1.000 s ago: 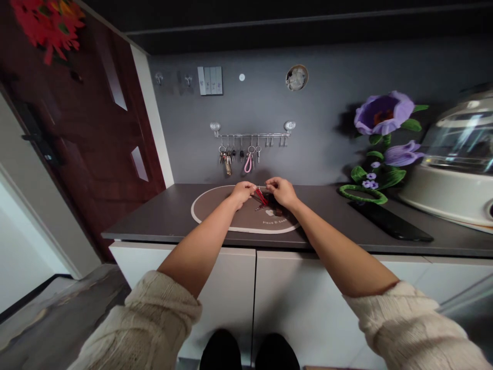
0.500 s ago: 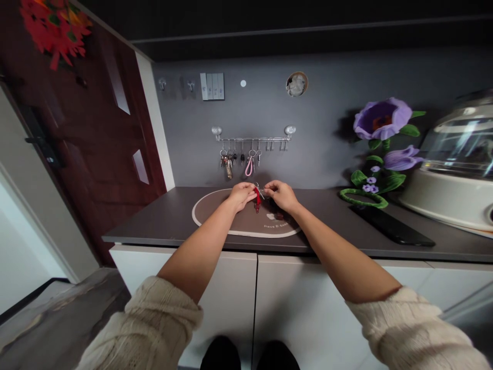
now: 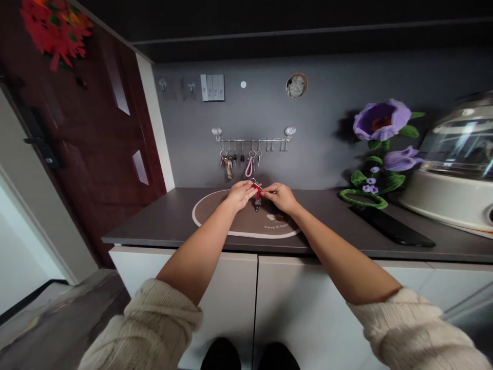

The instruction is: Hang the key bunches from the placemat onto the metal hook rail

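Both my hands meet above an oval brown mat (image 3: 215, 216) on the dark countertop (image 3: 162, 218). My left hand (image 3: 241, 193) pinches a key ring with a red strap (image 3: 257, 192) and a key hanging below it. My right hand (image 3: 282, 196) is closed on the same key ring from the right side. A small dark object lies on the mat just under my right hand. On the wall behind, a chrome hook rail (image 3: 252, 139) carries several key bunches, one with a pink loop (image 3: 249, 165).
A dark red door (image 3: 88, 133) stands at the left. Purple fabric flowers (image 3: 381, 144) and a black flat slab (image 3: 393, 230) sit to the right, beside a large white appliance with a clear lid (image 3: 454, 169). White cabinet doors (image 3: 285, 303) are below the countertop.
My hands have drawn closer together and risen slightly. The red strap, slanted between them a second ago, now hangs upright from the pinch.
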### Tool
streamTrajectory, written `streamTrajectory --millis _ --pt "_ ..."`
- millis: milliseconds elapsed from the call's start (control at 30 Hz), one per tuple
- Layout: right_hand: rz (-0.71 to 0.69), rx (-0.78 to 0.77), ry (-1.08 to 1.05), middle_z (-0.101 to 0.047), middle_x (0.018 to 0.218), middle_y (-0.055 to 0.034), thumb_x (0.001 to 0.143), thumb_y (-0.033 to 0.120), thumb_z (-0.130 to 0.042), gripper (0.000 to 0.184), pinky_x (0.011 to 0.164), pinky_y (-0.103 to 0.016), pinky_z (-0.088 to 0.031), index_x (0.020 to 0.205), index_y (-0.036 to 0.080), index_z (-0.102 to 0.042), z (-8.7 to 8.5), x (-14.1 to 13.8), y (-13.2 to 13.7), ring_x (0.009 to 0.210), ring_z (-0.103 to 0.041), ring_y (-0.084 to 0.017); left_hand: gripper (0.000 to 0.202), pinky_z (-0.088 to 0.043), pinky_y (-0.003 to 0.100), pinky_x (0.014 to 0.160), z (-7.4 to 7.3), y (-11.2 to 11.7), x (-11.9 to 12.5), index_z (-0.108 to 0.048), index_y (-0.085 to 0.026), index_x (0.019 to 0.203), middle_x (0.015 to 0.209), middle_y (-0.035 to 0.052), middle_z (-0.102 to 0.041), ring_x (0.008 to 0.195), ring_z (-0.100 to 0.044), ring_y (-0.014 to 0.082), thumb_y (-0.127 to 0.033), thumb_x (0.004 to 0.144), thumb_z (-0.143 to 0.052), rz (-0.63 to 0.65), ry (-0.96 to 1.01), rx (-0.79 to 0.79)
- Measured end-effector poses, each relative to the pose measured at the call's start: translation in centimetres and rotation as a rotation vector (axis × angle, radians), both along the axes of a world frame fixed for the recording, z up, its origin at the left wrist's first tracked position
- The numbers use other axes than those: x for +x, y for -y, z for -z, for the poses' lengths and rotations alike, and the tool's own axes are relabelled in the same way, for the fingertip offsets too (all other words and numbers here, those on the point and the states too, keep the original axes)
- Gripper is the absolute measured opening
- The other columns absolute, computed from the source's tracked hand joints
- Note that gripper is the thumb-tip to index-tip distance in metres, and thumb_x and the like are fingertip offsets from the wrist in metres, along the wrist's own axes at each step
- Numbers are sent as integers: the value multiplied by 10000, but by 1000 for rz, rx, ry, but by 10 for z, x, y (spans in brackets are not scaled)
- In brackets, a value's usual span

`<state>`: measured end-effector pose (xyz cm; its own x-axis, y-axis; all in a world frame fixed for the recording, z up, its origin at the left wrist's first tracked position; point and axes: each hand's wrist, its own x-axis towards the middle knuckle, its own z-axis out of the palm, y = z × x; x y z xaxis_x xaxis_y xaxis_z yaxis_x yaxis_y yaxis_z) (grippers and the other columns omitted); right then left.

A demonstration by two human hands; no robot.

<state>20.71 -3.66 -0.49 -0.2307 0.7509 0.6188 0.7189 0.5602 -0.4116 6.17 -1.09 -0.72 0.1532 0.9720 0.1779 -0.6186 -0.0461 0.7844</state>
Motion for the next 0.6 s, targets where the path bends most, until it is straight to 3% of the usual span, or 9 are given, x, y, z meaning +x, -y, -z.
streamTrajectory --millis 300,433,600 --pt "8 5 17 -613 742 -13 715 313 -511 194 661 -227 -383 728 207 -673 0 0 1 688 -535 -120 109 -427 332 843 -1 3 2 -475 -98 652 642 24 -551 744 -586 114 -26 733 -463 40 6 46" --pt "28 2 -80 -608 755 -28 698 313 -522 194 673 -233 -395 754 187 -659 1 1 -2 696 -532 -121 117 -430 317 835 0 2 1 -473 -106 654 644 16 -553 728 -582 98 -17 728 -460 1 -3 50" --pt "-57 -66 -280 -612 750 -27 691 318 -510 210 681 -241 -412 770 160 -623 0 2 -3 684 -541 -116 63 -432 310 812 2 0 0 -490 -119 692 690 21 -575 717 -576 87 -70 730 -488 6 -64 4"
